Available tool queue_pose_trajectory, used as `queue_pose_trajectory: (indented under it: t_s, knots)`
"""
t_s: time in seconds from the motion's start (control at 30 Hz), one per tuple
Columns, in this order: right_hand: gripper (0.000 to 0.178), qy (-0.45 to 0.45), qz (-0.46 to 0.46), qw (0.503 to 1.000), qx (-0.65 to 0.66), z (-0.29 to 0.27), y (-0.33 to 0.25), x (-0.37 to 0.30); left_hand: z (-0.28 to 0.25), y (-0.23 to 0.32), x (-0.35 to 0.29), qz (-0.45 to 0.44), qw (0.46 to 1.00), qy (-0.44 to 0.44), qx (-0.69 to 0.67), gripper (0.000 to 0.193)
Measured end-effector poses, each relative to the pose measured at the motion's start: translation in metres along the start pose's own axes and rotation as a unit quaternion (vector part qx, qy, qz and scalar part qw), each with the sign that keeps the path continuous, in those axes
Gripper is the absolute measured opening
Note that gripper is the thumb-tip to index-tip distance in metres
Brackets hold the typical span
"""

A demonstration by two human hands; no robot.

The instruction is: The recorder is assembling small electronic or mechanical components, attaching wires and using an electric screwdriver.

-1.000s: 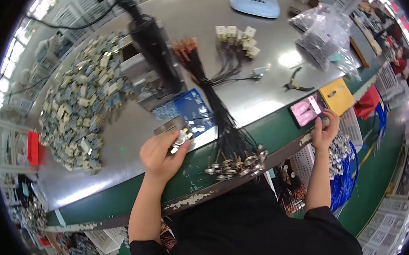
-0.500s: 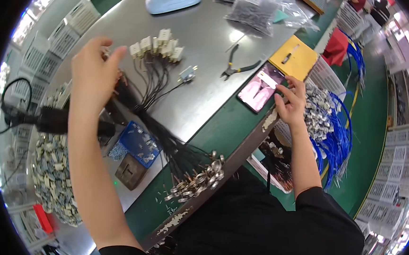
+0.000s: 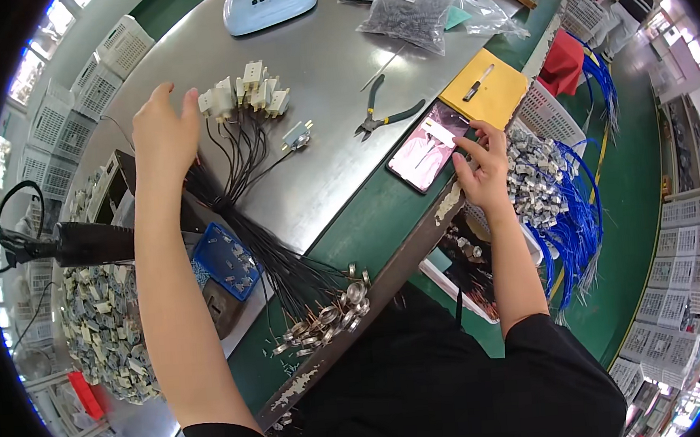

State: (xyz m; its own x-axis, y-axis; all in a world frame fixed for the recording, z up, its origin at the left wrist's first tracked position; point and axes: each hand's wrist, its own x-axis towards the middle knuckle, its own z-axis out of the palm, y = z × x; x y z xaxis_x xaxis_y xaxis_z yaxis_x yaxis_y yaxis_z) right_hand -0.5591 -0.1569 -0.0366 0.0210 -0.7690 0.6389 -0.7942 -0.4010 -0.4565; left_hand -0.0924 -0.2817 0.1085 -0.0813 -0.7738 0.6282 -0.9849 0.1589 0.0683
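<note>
My left hand point(image 3: 164, 138) is over the left of the bench, thumb and forefinger apart with nothing seen between them; its other fingers are hidden. Beside it lies a bundle of black cables point(image 3: 240, 218) with white plug connectors point(image 3: 256, 87) at the far end and round metal parts point(image 3: 333, 321) at the near end. One cable ends in a grey-white connector point(image 3: 298, 135) set apart. My right hand point(image 3: 485, 160) rests at the right edge of a smartphone point(image 3: 426, 146) with a lit pink screen, fingers loosely bent and spread.
Cutting pliers point(image 3: 372, 122) lie beyond the phone, near a yellow pad point(image 3: 495, 86) with a pen. A blue tray point(image 3: 230, 263) of small parts and a black machine arm point(image 3: 96, 242) are at left. Blue wires point(image 3: 575, 243) hang at right; plastic bags point(image 3: 408, 7) lie far back.
The whole view has shifted slightly. My left hand has come closer to the white connectors, its thumb and forefinger still apart. My right hand stays at the phone.
</note>
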Motion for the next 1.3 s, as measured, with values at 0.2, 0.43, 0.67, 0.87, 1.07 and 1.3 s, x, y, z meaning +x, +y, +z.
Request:
queue_pose_trajectory:
  t_s: [0.2,0.43,0.67,0.87,1.07,1.3]
  knots:
    - [0.049,0.005,0.027,0.999,0.024,-0.018,0.021,0.004,-0.104,0.089,-0.058,-0.024,0.921,-0.202,-0.333,0.037]
    - [0.058,-0.063,0.044,0.997,0.024,-0.032,0.026,0.029,-0.141,0.059,-0.202,0.077,0.886,-0.208,-0.407,0.024]
    - [0.058,-0.045,0.034,0.998,0.03,-0.025,0.041,0.031,-0.139,0.07,-0.266,-0.019,0.874,-0.174,-0.452,0.02]
    - [0.053,-0.065,0.052,0.996,0.019,-0.029,0.034,0.028,-0.135,0.067,-0.279,-0.029,0.881,-0.124,-0.455,0.021]
    - [0.036,-0.025,0.042,0.999,0.01,-0.022,0.014,0.028,-0.149,0.066,-0.279,-0.044,0.894,-0.14,-0.424,0.026]
    - [0.012,0.029,0.09,0.988,0.125,-0.006,-0.055,0.042,-0.14,0.057,-0.28,-0.041,0.917,-0.107,-0.383,0.041]
